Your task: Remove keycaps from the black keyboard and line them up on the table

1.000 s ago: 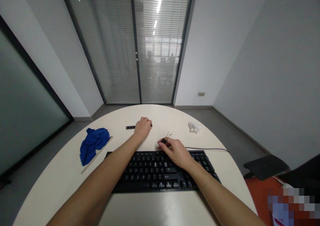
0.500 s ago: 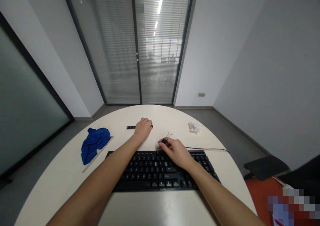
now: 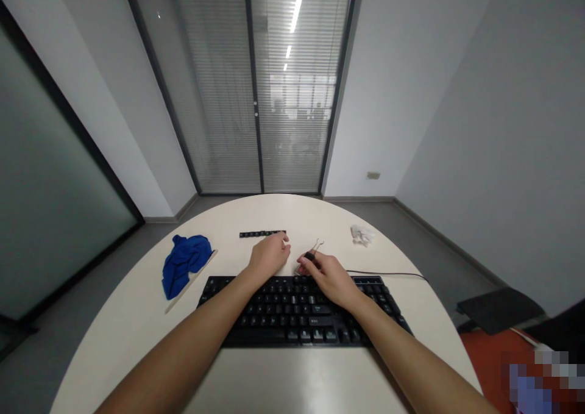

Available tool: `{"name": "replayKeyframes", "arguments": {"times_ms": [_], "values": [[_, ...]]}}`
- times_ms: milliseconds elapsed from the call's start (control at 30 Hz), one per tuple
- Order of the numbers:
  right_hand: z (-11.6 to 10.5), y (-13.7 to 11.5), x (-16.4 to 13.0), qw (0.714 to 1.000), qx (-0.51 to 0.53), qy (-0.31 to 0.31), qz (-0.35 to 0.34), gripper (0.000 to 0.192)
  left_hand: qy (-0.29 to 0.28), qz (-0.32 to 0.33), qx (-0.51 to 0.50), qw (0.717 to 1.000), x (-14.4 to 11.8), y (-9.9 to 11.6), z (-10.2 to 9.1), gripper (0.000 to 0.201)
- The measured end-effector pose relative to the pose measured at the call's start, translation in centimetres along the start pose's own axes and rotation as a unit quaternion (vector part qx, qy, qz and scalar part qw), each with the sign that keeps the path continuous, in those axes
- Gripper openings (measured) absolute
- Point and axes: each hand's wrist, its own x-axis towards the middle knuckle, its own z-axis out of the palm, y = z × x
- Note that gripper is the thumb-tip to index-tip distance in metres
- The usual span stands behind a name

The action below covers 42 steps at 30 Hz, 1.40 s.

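Head view: one keyboard (image 3: 283, 310), lower centre. Right hand (image 3: 331, 277) grips one wire tool (image 3: 310, 256) near frame centre; left hand (image 3: 269, 255), fingers loose and released, near one row of keycaps (image 3: 256, 234), count unclear. One cloth (image 3: 187, 264), one stick (image 3: 189, 284), left; one tissue (image 3: 362, 235), right of centre.

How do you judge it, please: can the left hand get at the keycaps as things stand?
Probably yes: the left hand is just on the near side of the keycaps, and nothing visible stands between them.
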Motion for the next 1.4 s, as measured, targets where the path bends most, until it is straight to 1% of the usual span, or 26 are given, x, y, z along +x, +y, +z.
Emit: {"name": "replayKeyframes", "arguments": {"times_ms": [67, 167, 200, 267, 333, 400, 567, 733, 867, 967, 1033, 1233, 1400], "values": [[0.1, 0.0, 0.0, 1.000, 0.008, 0.003, 0.000, 0.030, -0.014, -0.024, -0.019, 0.999, -1.5, 0.1, -0.2, 0.021], [0.3, 0.0, -0.1, 1.000, 0.022, 0.019, 0.002, 0.032, -0.035, -0.023, -0.057, 0.998, -3.7, -0.2, -0.6, 0.019], [0.4, -0.1, -0.1, 0.999, 0.028, 0.021, 0.002, 0.033, -0.044, -0.010, -0.070, 0.997, -4.4, -0.3, -0.7, 0.018], [0.5, -0.1, -0.1, 0.999, 0.034, 0.017, -0.004, 0.033, -0.057, 0.037, -0.088, 0.994, -5.5, -0.6, -0.9, 0.019], [0.5, -0.1, 0.0, 0.999, 0.031, 0.008, -0.014, 0.033, -0.053, 0.082, -0.088, 0.991, -6.3, -0.8, -1.1, 0.021], [0.5, 0.0, 0.2, 0.999, 0.028, 0.000, -0.022, 0.033, -0.041, 0.103, -0.073, 0.991, -6.8, -0.8, -1.2, 0.023], [0.6, 0.2, 0.4, 0.999, 0.032, -0.019, -0.026, 0.035, -0.037, 0.122, -0.047, 0.991, -7.0, -0.7, -1.0, 0.023], [0.9, -0.2, 0.2, 0.999, -0.006, -0.035, -0.031, 0.036, -0.035, 0.125, -0.044, 0.991, -7.0, -0.9, -0.9, 0.024], [0.4, -0.8, 0.0, 0.997, -0.045, -0.039, -0.053, 0.034, -0.033, 0.123, -0.049, 0.991, -7.0, -0.9, -0.9, 0.024], [-0.1, -1.1, -0.2, 0.994, -0.065, -0.056, -0.072, 0.032, -0.034, 0.122, -0.055, 0.991, -7.0, -0.9, -1.0, 0.023], [-0.3, -1.1, -0.3, 0.994, -0.068, -0.060, -0.066, 0.033, -0.034, 0.124, -0.057, 0.990, -7.0, -0.9, -1.0, 0.024], [0.2, -0.1, 0.0, 0.998, -0.045, -0.035, -0.012, 0.034, -0.039, 0.141, -0.067, 0.987, -7.0, -1.0, -1.0, 0.025], [0.8, 0.1, 0.4, 0.999, -0.043, -0.013, -0.003, 0.032, -0.056, 0.152, -0.067, 0.985, -6.9, -1.0, -1.0, 0.026]]}}
